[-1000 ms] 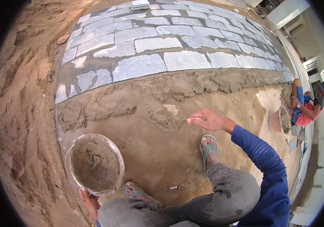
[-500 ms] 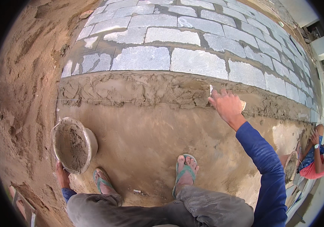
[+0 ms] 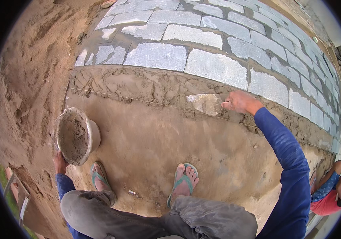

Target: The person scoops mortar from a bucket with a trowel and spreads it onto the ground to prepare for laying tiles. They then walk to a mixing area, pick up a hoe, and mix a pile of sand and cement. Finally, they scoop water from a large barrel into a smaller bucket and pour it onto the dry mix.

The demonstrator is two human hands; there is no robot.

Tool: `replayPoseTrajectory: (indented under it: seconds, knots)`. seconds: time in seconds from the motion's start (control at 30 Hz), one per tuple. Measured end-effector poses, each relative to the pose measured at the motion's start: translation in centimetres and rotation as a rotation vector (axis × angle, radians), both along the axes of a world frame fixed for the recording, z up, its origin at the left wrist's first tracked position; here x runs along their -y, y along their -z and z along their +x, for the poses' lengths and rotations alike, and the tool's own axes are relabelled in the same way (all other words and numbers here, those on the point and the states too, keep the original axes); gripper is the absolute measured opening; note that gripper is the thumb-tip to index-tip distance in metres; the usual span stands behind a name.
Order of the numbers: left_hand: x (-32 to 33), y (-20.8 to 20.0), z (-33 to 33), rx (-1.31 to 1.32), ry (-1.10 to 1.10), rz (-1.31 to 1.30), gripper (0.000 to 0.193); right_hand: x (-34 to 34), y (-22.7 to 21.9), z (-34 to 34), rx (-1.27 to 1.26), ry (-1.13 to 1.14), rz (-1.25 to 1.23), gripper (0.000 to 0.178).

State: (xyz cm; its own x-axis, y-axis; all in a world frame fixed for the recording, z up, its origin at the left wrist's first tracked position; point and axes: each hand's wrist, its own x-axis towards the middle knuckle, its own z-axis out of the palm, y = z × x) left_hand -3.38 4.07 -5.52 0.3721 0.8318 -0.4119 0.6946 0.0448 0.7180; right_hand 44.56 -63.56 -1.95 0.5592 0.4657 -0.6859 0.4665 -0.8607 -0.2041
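Spreading wet mortar (image 3: 138,85) along the edge of the grey paving blocks (image 3: 216,65), the right hand (image 3: 240,101) is gripping a trowel (image 3: 204,103) lying flat on the bed, while the left hand (image 3: 60,162) is clasping the mortar pan (image 3: 75,135); keeping the blade low and level with the string line (image 3: 138,100) is probably giving an even bed.

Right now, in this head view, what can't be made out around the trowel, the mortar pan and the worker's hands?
- Trowel handle: hidden inside the right hand.
- Left hand: its fingers are hidden behind the mortar pan, so its grip is unclear.
- String line: too thin to follow to its right end.
- Second person: cut off by the picture's rim.
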Motion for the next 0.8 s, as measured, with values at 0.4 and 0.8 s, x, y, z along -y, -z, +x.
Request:
replayPoseTrajectory:
  seconds: [0.4,0.8]
  knots:
    - [-1.0,-0.4,-0.3,-0.076,0.074,0.003,0.043,-6.6,-4.2,1.6,-0.042,0.200,0.058,0.042]
    - [12.4,-7.3,7.8,0.182,0.188,0.248,0.033,-20.9,-10.5,-7.2,0.472,-0.468,0.525,0.027]
